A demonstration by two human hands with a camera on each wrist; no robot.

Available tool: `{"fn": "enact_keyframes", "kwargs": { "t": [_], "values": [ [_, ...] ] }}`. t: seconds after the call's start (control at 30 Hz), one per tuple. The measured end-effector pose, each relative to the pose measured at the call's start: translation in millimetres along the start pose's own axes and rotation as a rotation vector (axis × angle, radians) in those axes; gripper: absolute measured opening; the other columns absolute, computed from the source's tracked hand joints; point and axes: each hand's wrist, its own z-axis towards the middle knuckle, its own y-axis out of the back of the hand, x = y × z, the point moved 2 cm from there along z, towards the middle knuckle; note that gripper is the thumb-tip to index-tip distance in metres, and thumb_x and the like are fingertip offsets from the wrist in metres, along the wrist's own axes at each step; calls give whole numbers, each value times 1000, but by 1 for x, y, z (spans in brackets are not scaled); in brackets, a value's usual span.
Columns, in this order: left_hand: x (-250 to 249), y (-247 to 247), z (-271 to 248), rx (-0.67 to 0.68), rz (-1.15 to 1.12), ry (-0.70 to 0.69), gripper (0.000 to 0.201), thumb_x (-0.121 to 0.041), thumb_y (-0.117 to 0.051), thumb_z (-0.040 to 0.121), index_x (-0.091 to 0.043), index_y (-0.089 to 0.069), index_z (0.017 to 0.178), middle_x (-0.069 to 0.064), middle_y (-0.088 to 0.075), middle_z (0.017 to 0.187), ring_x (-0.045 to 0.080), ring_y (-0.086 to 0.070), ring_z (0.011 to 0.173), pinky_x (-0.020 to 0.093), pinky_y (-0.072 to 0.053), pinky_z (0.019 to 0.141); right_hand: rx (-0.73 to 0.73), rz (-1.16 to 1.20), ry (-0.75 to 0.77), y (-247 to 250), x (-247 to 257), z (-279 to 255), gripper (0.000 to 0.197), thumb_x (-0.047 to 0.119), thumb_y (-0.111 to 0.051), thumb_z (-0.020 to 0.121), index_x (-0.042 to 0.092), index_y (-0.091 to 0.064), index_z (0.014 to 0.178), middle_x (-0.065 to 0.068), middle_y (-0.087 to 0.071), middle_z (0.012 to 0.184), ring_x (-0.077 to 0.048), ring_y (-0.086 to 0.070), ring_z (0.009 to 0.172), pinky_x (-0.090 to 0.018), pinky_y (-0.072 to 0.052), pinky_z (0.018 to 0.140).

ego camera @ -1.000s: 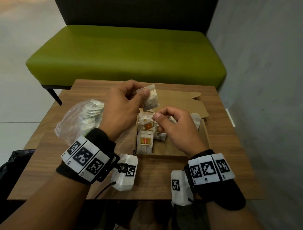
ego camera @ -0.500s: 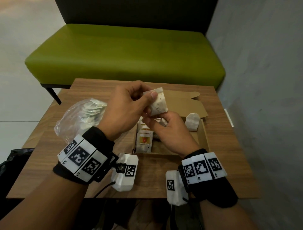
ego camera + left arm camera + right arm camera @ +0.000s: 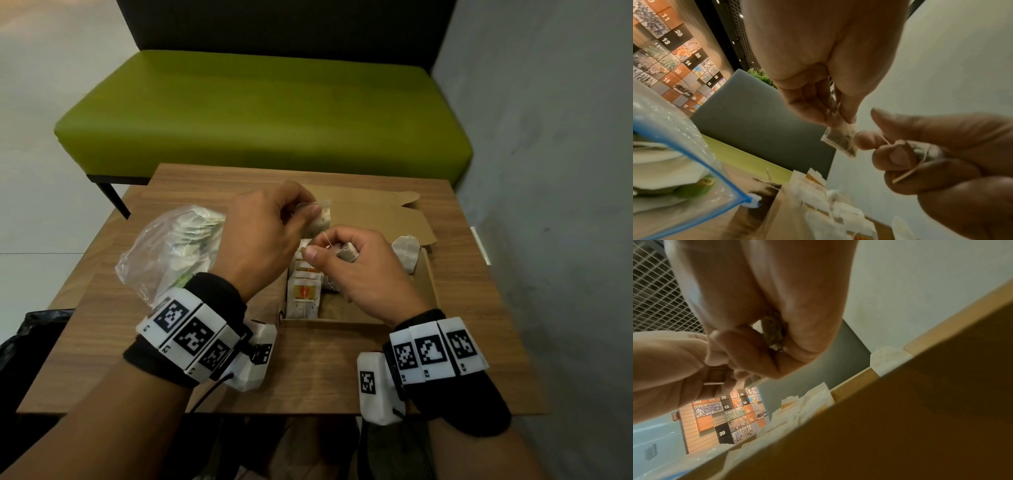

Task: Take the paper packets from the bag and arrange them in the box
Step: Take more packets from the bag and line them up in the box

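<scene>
Holding packets (image 3: 304, 298), box (image 3: 426, 291); bag (image 3: 161, 253) likewise.

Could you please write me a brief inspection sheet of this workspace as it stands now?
Surface: wooden table, bare grain showing near the front.
Job's things: open cardboard box with packets standing inside; plastic bag of packets to its left.
Clutter: nothing seen.
Hands: left hand pinches a packet above the box; right hand grips another packet and its string.
Cables: black lead from the left wrist camera.
Surroundings: green bench, grey wall.
</scene>
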Motion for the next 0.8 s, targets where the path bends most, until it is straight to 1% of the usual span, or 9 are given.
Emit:
{"fn": "enact_keyframes", "kwargs": {
  "t": [0.07,0.17,0.27,0.4,0.5,0.57,0.67,0.73,0.8],
  "values": [
    [1,0,0,-5,54,-10,9,-28,-67,92,-22,-71,91,-9,-68,75,8,-61,68,35,-53,62,21,-13,10,0,0,1,13,35,-65,96,26,-74,97,16,-67,75,6,-59,61,-19,-42,59],
    [4,0,0,-17,105,-21,10,-30,-65,93,-22,-70,90,-7,-68,74,11,-62,67,36,-51,60,84,75,-38,-1,-2,3,25,29,-56,93,21,-73,110,9,-63,74,4,-54,50,-9,-35,48],
    [3,0,-1,-13,126,-39,11,-30,-65,93,-21,-71,91,-9,-65,72,8,-59,64,28,-44,57,101,102,-93,0,-3,4,29,22,-56,86,21,-73,109,12,-61,67,3,-53,47,-9,-35,45],
    [3,-2,-1,57,89,-76,9,-25,-66,93,-19,-71,89,-11,-61,74,2,-55,67,19,-40,61,22,-10,-23,2,-3,4,11,22,-67,94,26,-76,99,14,-72,82,-6,-70,85,-38,-58,83],
    [2,-6,-1,150,81,-121,11,-25,-64,95,-18,-72,93,-5,-62,83,6,-56,74,21,-43,66,-25,7,10,4,-1,4,7,24,-72,91,21,-74,86,4,-74,86,-14,-70,90,-50,-57,90],
    [3,-8,-2,229,83,-130,14,-25,-60,97,-19,-73,98,-4,-62,89,7,-56,78,21,-44,68,-34,59,20,6,1,3,9,23,-74,90,18,-73,83,9,-71,79,-7,-67,79,-39,-58,77],
    [3,-9,-3,281,48,-118,17,-23,-56,99,-19,-72,100,-6,-62,89,5,-57,79,25,-46,69,-7,67,4,11,5,1,10,15,-69,94,19,-73,85,17,-67,71,5,-58,57,-11,-42,55],
    [3,-7,-2,264,21,-87,16,-25,-57,99,-20,-72,97,-8,-65,87,6,-60,80,32,-51,71,17,33,-23,13,6,0,16,9,-65,94,21,-74,90,17,-66,74,5,-54,49,-9,-37,48],
    [2,-5,-1,242,-46,-30,15,-27,-58,98,-22,-70,91,-9,-68,82,7,-63,79,37,-53,72,4,1,-37,16,5,-1,16,9,-68,91,25,-71,95,12,-67,87,3,-57,56,-14,-43,51]
  ]
}}
